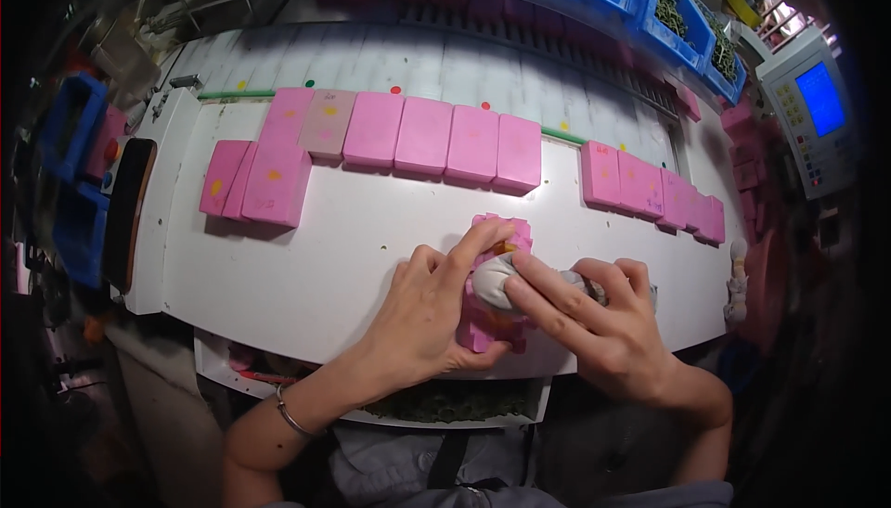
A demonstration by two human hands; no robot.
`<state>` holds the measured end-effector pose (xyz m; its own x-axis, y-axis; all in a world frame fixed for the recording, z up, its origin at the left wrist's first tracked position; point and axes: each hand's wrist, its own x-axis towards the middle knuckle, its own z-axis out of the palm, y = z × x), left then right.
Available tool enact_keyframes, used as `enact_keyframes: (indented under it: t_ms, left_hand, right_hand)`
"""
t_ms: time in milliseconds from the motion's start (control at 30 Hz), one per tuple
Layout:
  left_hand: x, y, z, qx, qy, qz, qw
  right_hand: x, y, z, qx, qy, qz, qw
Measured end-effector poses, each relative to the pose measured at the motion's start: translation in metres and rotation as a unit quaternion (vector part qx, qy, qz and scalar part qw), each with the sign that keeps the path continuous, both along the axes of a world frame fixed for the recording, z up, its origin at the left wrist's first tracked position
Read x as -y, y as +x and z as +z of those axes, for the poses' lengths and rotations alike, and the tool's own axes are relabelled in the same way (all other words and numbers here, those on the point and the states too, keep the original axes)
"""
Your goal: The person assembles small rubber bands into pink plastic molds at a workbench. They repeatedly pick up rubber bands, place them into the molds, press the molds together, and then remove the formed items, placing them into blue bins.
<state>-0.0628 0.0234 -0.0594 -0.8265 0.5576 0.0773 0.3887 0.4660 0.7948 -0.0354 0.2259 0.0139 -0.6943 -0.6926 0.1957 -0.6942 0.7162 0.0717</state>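
Note:
Near the table's front edge, my left hand point(408, 313) is wrapped round a pink block with notched edges point(478, 336), fingers over its far end and thumb at its near end. Amber-coloured patches show on the block's upper face. In my right hand point(608, 322) is a pale grey, rounded, cloth-like bundle point(492, 285), pinched between thumb and fingers. The bundle lies over the middle of the block and hides part of it. Its greyish tail runs back under my right fingers.
Several smooth pink blocks point(424, 134) stand in a row across the white table point(353, 257), with more at right point(640, 183). Blue bins point(668, 30) hang beyond. A control box with a blue screen point(820, 100) is at far right. An open drawer point(543, 401) sits below the table's front edge.

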Motion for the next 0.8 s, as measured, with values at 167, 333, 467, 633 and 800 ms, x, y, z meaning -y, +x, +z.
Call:
enact_keyframes:
  t_ms: [167,333,467,633,800]
  left_hand:
    - [-0.001,-0.005,0.006,0.031,0.008,-0.013,0.999]
    - [0.001,-0.009,0.003,0.018,0.02,-0.019,0.999]
    - [0.001,-0.011,0.005,0.024,0.024,-0.022,0.999]
    - [-0.001,-0.015,0.003,-0.003,0.041,-0.019,0.999]
    - [-0.002,-0.015,0.007,0.023,0.037,-0.026,0.999]
  right_hand:
    - [0.001,0.002,-0.006,0.104,0.007,0.002,0.995]
    - [0.001,0.003,-0.014,0.137,-0.018,0.003,0.99]
    - [-0.002,-0.003,-0.007,0.105,-0.002,-0.001,0.994]
    - [-0.002,-0.007,-0.026,-0.005,0.01,0.019,1.0]
    - [-0.008,-0.008,-0.026,-0.042,0.004,0.001,0.999]
